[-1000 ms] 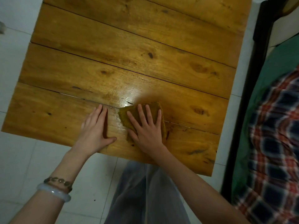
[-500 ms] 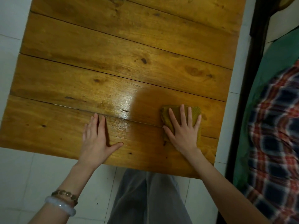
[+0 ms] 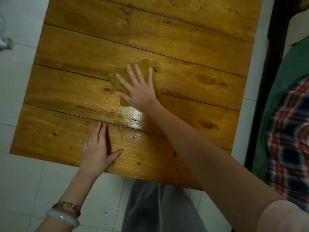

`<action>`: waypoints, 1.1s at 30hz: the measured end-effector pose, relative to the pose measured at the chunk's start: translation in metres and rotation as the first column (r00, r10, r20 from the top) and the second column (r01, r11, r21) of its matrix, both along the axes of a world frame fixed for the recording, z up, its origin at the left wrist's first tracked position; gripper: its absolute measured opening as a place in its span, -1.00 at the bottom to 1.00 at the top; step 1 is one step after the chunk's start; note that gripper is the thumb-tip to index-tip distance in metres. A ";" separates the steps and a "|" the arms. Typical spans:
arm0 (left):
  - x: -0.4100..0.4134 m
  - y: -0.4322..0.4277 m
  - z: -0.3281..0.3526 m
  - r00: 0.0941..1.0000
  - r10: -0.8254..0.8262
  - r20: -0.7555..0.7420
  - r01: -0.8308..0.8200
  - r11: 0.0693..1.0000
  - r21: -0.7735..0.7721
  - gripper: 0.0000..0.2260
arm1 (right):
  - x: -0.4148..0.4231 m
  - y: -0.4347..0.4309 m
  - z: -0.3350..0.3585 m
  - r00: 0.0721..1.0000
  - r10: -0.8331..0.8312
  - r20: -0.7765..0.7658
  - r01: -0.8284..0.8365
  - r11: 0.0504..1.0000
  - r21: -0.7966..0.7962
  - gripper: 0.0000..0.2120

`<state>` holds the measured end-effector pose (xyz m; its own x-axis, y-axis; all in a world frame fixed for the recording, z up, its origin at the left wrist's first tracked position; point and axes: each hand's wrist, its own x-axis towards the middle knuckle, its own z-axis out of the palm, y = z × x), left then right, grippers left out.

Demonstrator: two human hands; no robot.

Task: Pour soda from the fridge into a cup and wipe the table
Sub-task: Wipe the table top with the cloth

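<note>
The right hand [image 3: 142, 92] pressed flat, fingers spread and grasping nothing, on the cloth [image 3: 133, 81] mid-counter [image 3: 200, 47] to wipe. The left hand [image 3: 97, 151] lay open at the near edge, likely bracing.

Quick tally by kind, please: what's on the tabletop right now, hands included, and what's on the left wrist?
Cloth: 1, yellow-green cloth under the right hand
Hands flat on the wooden table: 2, including the left hand
Bracelets on the left wrist: 2, bead bracelet and white bangle
Cups or soda in view: 0
Total: 5
</note>
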<state>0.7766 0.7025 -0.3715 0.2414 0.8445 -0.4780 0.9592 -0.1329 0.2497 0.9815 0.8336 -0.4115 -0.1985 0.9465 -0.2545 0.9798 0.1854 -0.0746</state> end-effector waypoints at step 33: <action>0.280 0.172 -0.006 0.904 -0.417 -0.091 0.427 0.889 0.165 -0.08 | 0.269 0.024 -0.008 0.881 -0.470 -0.049 0.472 0.881 0.036 -0.38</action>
<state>1.0571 0.8747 -0.3774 0.5729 0.7401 -0.3522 0.8137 -0.5652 0.1360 1.2500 0.8578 -0.4197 0.2653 0.9411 -0.2098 0.9490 -0.2934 -0.1156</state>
